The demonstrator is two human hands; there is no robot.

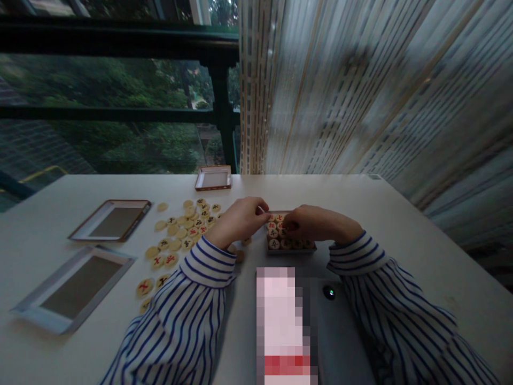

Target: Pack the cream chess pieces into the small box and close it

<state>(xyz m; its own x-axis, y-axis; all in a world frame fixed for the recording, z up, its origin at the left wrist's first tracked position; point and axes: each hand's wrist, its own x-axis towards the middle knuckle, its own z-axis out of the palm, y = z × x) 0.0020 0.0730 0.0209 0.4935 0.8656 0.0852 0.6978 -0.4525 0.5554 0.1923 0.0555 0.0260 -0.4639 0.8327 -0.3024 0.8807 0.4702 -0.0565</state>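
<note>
A small open box (292, 251) holds rows of round xiangqi pieces (274, 244), marked in red and black characters. At its far left corner is my left hand (242, 218), thumb and forefinger bent close together; whether a piece sits between them is hidden. My right hand (318, 220) reaches over the box from the right, its fingers curled down onto the pieces and covering part of the rows. What those fingertips grip I cannot make out. Many loose xiangqi pieces (192, 231) lie scattered left of the box, partly behind my left hand and sleeve.
Two shallow trays or lids, one brown-rimmed (138, 227) and one pale (36, 315), lie at the left. A smaller brown-rimmed tray (214, 188) is at the white table's (340, 192) far edge. A dark device (340, 331) and a blurred-out object (280, 315) lie nearest me.
</note>
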